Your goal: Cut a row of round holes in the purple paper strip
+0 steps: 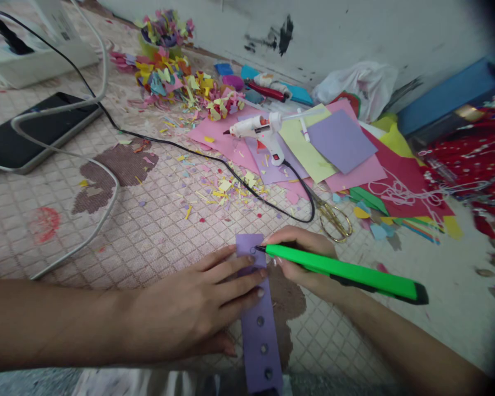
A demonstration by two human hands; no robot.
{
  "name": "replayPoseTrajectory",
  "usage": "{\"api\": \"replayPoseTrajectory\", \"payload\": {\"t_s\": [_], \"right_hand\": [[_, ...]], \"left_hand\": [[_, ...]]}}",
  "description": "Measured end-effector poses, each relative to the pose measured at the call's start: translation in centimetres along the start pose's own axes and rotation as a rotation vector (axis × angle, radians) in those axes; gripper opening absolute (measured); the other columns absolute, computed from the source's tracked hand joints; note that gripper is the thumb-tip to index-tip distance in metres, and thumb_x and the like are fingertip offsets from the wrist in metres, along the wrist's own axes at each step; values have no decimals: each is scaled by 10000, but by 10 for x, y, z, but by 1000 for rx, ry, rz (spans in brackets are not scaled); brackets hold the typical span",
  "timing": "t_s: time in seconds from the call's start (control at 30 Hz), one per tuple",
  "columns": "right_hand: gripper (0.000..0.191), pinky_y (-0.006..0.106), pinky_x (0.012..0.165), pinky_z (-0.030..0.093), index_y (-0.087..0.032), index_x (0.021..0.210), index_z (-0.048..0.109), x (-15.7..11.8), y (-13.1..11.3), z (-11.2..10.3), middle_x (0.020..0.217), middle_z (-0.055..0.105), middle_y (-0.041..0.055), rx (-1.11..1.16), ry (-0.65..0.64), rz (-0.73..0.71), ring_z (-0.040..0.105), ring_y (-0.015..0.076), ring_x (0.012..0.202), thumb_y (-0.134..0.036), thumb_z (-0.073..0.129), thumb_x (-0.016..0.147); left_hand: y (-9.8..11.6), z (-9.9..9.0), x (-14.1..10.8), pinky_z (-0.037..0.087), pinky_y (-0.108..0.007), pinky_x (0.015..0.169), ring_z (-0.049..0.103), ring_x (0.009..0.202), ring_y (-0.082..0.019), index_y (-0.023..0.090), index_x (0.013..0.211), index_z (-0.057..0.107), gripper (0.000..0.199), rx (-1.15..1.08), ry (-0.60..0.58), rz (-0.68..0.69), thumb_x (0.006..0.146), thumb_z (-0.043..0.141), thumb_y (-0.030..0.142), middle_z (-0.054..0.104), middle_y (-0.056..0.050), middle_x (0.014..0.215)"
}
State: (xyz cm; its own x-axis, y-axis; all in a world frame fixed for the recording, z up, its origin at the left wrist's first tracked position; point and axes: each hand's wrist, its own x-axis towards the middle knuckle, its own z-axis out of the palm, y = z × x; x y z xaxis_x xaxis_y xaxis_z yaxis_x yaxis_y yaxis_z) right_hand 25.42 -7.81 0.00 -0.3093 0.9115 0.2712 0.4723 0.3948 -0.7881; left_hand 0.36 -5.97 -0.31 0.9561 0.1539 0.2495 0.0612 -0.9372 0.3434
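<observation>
Right up close, there it was: a purple paper strip (258, 335) on the surface (169, 220), its near end running to the bottom of the view, its long axis pointing away from the person, the far end leaning a touch left. Three round holes lined its near half, one behind another. Then came the left hand (206, 297), in from the left and flat across the strip, fingers spread, pressing down and clasping nothing; what the paper carried underneath them I couldn't make out.

And just past those fingers, near the far end, the spot everything hung on: a small drawn circle (253, 250). The right hand (309, 279) had its grip wrapped around a slim green tool (346, 269), which slanted in from the right, crossing the strip's line almost squarely. Its dark tip sat right at the circle's right edge; whether it touched the paper, I couldn't say. So the right hand was the nearer to the mark, on its right, with the left fingertips close by on the near side.

Beyond the right hand lay gold-handled scissors (334, 220), and farther back a white glue gun (258, 129) rested on coloured sheets, short of the wall (231, 33).
</observation>
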Motion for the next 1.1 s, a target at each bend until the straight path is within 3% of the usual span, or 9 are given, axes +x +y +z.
{"api": "replayPoseTrajectory", "payload": {"t_s": [0.4,0.63,1.1], "right_hand": [[293,299,712,553,-250,1011,682,-1,-2,0,892,740,9,-37,-47,-53,692,161,796,-69,584,803],[252,256,670,568,-241,964,700,-5,-3,4,876,752,2,30,99,49,702,150,761,-68,623,797],[213,240,654,540,-229,933,691,-3,-6,6,838,743,2,-15,78,29,693,132,731,-92,600,799]], "left_hand": [[0,0,1,151,-426,1254,409,1425,-280,118,1364,555,520,56,-38,12,998,492,482,497,-98,1498],[0,0,0,156,-418,1249,427,1411,-274,121,1369,549,519,58,-25,13,1003,478,482,489,-96,1505],[1,0,1,213,-426,1242,425,1415,-280,129,1358,558,523,28,-17,1,973,546,482,505,-98,1492]]}}
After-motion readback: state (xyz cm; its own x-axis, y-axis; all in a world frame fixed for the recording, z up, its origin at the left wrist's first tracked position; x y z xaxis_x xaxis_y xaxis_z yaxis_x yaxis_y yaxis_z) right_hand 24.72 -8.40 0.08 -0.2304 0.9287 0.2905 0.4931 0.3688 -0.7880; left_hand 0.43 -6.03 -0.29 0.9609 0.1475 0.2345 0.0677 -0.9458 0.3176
